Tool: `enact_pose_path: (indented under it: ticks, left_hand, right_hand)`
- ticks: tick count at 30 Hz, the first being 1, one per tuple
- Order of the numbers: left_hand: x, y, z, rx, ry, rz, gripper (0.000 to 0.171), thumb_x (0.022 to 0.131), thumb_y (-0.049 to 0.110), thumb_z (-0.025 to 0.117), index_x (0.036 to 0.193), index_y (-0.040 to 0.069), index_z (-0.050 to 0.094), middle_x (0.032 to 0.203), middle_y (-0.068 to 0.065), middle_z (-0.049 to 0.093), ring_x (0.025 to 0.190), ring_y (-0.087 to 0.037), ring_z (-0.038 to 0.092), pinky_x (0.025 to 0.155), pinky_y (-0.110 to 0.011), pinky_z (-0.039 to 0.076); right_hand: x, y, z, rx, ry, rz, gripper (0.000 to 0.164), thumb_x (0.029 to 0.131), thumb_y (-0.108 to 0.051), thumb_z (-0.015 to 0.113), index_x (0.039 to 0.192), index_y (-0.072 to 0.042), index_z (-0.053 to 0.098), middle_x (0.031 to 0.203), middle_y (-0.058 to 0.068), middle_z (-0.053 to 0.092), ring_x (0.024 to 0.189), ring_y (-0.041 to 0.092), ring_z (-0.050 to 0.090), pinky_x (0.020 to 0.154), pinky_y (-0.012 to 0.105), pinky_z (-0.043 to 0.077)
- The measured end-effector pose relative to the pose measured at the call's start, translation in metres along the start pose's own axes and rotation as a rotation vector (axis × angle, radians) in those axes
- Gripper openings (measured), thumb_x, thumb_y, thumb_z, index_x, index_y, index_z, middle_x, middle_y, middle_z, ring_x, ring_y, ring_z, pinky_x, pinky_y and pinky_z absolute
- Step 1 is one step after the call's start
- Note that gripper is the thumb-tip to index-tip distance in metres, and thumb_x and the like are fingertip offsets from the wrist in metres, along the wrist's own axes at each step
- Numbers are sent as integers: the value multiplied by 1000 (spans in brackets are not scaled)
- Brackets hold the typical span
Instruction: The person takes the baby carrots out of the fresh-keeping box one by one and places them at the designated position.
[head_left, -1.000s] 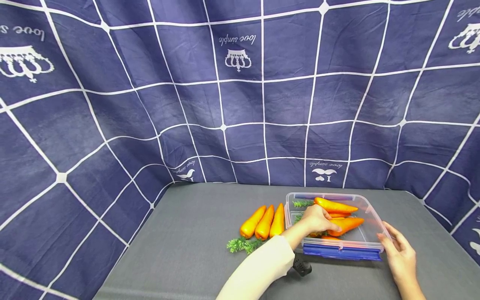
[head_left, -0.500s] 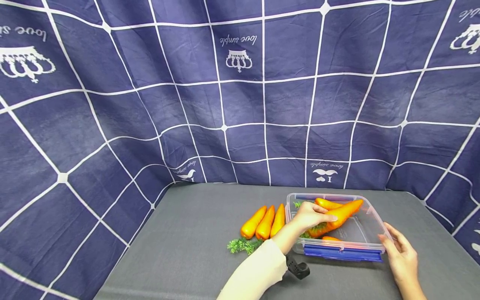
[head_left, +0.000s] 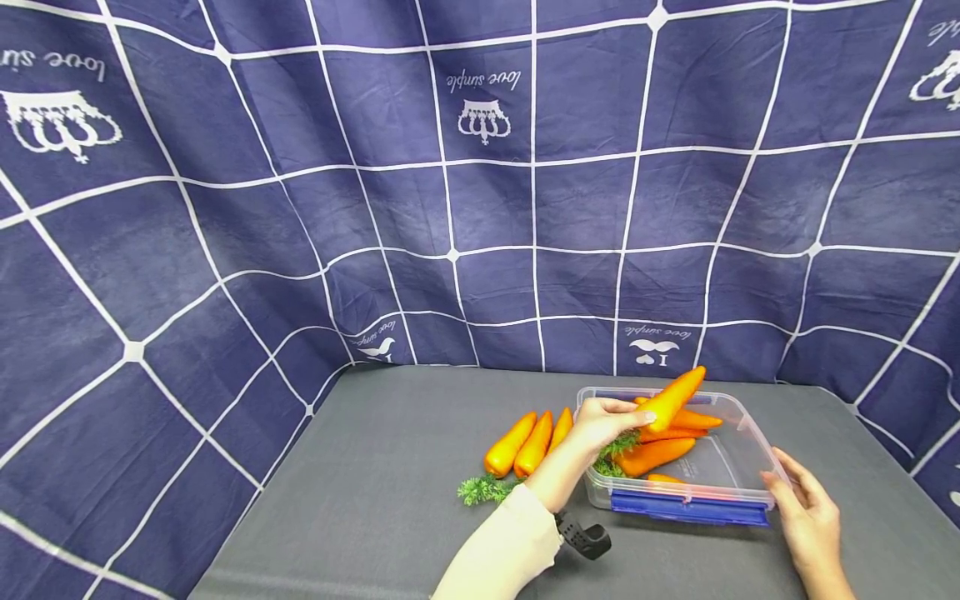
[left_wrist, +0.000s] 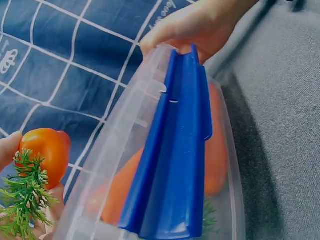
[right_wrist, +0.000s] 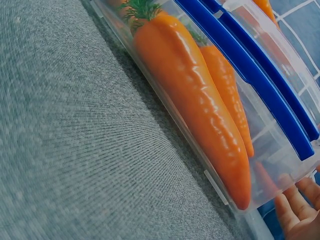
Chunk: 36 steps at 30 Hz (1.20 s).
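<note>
One carrot [head_left: 678, 396] up in the left hand [head_left: 611, 421]: half a second ago it sat lower, within the see-through box [head_left: 720, 493]; now its tip stands above the far rim in the head view and points away from the person. Left thumb and fingers pinch it near the leafy end. Judgement: it is lifted free of the carrots [head_left: 656, 457] that lie inside, leafy ends leftward (count uncertain, they overlap). Right hand [head_left: 810, 508] unchanged: thumb and fingers bent about the box's near right corner, seemingly steadying it. A blue latch [head_left: 690, 508] runs along the near side.

Surface: grey, fabric-textured table [head_left: 360, 475]. Three loose carrots [head_left: 510, 443] lie side by side just left of the box, green tops [head_left: 483, 490] toward the person, one partly behind the left arm.

Room: navy curtain [head_left: 495, 283] behind and at left, white grid lines, crowns and lettering upside down. Black wrist device [head_left: 585, 537] beneath the cream sleeve [head_left: 498, 546].
</note>
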<state>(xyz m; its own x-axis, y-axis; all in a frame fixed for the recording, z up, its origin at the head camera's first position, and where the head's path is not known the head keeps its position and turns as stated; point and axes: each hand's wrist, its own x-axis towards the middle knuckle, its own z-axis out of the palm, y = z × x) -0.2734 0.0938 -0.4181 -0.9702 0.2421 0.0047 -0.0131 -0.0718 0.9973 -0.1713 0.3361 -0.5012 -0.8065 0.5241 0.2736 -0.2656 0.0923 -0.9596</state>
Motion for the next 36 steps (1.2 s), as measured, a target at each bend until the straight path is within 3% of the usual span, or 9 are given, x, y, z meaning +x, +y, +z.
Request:
enact_pose_path:
  ticks: [9,15,23,36]
  left_hand:
    - [0,9,-18,-67,28,42,22,79,9,79,96,-4,75,83,-5,72,69,-8,62,68,-23,52]
    - [-1,13,-32,-56,48,76,24,79,12,79,97,-3,75,84,-4,72,72,-8,60,69,-23,49]
    - [-4,11,-52,-73,77,81,25,79,11,80,97,-5,75,83,-6,72,71,-9,59,66,-21,47]
    - [-9,-4,-98,-57,161,79,28,81,8,77,101,-9,72,83,-4,71,69,-9,57,64,-22,45]
  right_hand:
    - [1,0,1,-21,8,-6,40,93,-1,60,124,-26,66,87,-26,68,83,-12,59,66,5,40]
    - [1,1,1,20,3,-11,40,93,0,60,123,-25,67,85,-25,68,82,-11,60,65,6,40]
    - [0,0,1,17,3,1,40,93,-1,61,121,-28,67,84,-26,68,83,-12,59,67,5,39]
    - [0,0,0,21,7,18,40,93,-1,61,121,-29,68,85,-26,68,81,-12,59,64,7,39]
